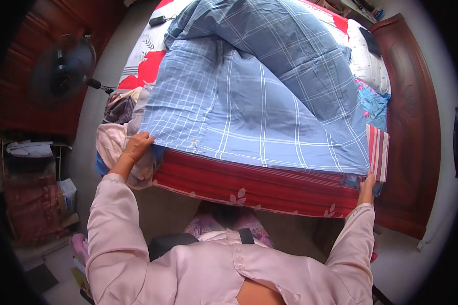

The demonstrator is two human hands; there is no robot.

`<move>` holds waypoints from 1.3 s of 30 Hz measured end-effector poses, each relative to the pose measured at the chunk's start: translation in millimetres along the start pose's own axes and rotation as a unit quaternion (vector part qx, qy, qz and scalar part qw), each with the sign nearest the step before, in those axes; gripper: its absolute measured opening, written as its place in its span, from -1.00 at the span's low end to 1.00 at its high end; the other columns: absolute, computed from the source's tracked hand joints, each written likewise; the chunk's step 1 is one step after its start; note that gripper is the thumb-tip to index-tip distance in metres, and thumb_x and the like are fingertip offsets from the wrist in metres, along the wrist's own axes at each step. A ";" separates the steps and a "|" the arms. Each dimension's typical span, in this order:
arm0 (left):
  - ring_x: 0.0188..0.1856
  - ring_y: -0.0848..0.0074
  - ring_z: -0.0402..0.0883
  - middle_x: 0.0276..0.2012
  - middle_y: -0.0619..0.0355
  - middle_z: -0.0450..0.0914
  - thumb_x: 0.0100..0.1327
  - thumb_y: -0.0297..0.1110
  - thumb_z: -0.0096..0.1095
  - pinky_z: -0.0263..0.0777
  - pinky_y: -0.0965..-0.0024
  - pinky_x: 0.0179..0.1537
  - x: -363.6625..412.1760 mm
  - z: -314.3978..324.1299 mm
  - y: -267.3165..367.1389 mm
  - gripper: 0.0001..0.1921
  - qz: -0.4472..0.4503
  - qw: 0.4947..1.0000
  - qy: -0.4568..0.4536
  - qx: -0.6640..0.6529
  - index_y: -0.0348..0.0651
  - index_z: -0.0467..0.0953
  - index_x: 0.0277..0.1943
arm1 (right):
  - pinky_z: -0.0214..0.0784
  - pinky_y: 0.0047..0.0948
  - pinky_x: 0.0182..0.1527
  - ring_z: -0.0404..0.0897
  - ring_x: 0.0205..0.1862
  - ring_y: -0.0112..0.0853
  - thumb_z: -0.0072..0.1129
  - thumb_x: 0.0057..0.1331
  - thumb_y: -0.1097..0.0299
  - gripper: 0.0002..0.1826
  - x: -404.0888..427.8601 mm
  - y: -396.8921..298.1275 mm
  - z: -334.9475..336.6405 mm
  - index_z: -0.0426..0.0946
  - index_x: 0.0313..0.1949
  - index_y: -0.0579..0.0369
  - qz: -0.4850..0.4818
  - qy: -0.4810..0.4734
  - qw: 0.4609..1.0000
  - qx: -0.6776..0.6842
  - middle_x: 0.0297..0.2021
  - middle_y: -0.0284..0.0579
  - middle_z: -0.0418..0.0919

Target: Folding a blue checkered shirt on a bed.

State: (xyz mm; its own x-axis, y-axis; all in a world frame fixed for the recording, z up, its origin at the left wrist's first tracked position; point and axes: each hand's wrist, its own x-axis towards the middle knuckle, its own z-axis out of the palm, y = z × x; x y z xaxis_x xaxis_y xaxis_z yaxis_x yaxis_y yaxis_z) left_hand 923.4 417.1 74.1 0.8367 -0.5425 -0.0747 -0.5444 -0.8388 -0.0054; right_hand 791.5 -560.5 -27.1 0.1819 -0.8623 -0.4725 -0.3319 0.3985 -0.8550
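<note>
A blue-grey checked cloth with white lines (248, 110) lies over the bed, its far part bunched in folds and its near edge pulled nearly straight. My left hand (138, 146) grips the near left corner of this cloth, beside a pile of crumpled clothes (112, 137). At the other end of the edge, my right hand (367, 183) holds the near right corner, just below a striped folded cloth (378, 152). Under the edge shows a red bed sheet (252, 187) with a pale leaf pattern, hanging at the bed's near side.
A carved wooden headboard (408, 114) stands at the right. White pillows (370, 65) and a blue floral cloth (374, 103) lie near it. At the left is an electric fan (63, 72). A black adapter (157, 21) rests on the bed. Shelves with items stand lower left.
</note>
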 end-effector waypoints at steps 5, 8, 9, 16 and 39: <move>-0.32 0.20 0.55 -0.42 0.06 0.44 0.12 -0.43 0.03 0.44 0.19 -0.32 -48.1 65.2 11.5 -0.94 0.013 0.996 -0.087 -0.014 -0.07 0.45 -0.34 | 0.38 -0.22 -0.50 0.43 -0.29 -0.25 0.11 0.30 0.22 -0.77 7.7 56.2 -12.9 0.47 -0.09 -0.04 0.005 0.036 0.983 -0.182 -0.26 -0.18 0.47; -0.32 0.21 0.56 -0.41 0.07 0.45 0.13 -0.40 0.03 0.44 0.17 -0.34 -69.5 99.5 40.3 -0.92 0.027 0.990 -0.131 -0.047 -0.05 0.46 -0.31 | 0.40 -0.27 -0.63 0.47 -0.46 -0.24 0.09 0.30 0.21 -0.76 30.0 81.2 -69.9 0.48 -0.12 0.04 -0.011 0.091 0.947 -0.308 -0.32 -0.10 0.50; -0.31 0.21 0.56 -0.41 0.07 0.45 0.14 -0.39 0.03 0.44 0.17 -0.34 -80.2 111.6 47.0 -0.91 0.038 0.987 -0.147 -0.060 -0.04 0.46 -0.30 | 0.39 -0.29 -0.70 0.48 -0.55 -0.24 0.09 0.30 0.20 -0.74 35.7 88.3 -83.6 0.49 -0.14 0.09 -0.012 0.101 0.926 -0.364 -0.36 -0.06 0.52; -0.26 0.19 0.57 -0.35 0.07 0.52 0.17 -0.32 0.03 0.45 0.15 -0.28 -122.7 215.2 76.4 -0.90 0.052 0.962 -0.252 -0.091 -0.01 0.50 -0.31 | 0.46 0.11 -0.30 0.63 -0.25 0.01 0.09 0.26 0.28 -0.70 38.7 96.0 -128.0 0.40 -0.07 0.15 -0.285 0.022 0.619 -0.731 -0.24 0.16 0.59; -0.09 0.05 0.54 -0.18 -0.11 0.58 0.14 -0.17 0.26 0.42 0.09 -0.12 -29.2 282.1 31.5 -0.76 -0.622 0.765 -0.125 -0.112 -0.19 0.62 -0.31 | -0.11 -0.23 0.36 0.10 0.36 -0.07 0.00 0.29 0.18 -0.38 -155.1 242.5 291.0 0.16 0.34 -0.06 -0.598 -0.346 0.473 -0.547 0.34 0.04 0.12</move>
State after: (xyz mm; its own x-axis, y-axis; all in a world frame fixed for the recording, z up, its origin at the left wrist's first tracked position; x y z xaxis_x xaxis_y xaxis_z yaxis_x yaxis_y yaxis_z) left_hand 865.0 419.3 -205.2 0.6461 0.6832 -0.3403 0.7107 -0.7011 -0.0581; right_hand 952.1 -239.2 -223.4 0.9788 0.1918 -0.0723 0.1789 -0.9715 -0.1558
